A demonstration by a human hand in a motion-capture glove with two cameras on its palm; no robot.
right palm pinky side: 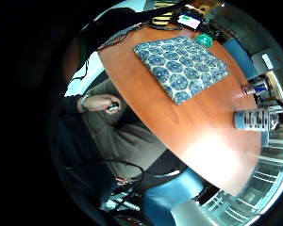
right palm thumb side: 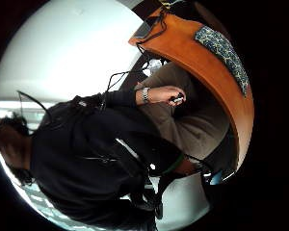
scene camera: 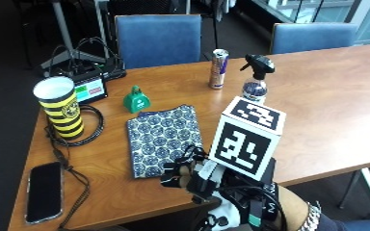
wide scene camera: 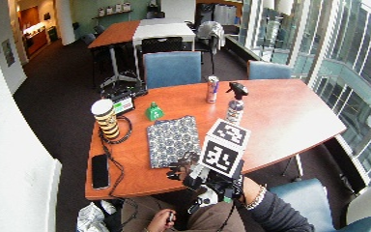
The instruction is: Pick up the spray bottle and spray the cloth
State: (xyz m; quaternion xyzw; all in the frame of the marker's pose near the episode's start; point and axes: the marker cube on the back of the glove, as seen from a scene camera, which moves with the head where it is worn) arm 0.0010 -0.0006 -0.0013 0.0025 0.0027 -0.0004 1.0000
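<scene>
Spray bottle [scene camera: 256,79]: clear w/ black trigger head, upright, mid-table toward far edge. Cloth [scene camera: 163,139]: blue-white patterned, folded flat, near front edge, well apart from bottle.

On the brown wooden tabletop [scene camera: 339,96]: tall yellow-and-black striped cup [scene camera: 60,107] near the left edge, small green bell [scene camera: 136,100] beside it, slim silver-and-blue drink can [scene camera: 218,69] farther back. Flat black phone [scene camera: 44,192] at the near left corner. Two blue upholstered chairs [scene camera: 159,38] behind.
</scene>
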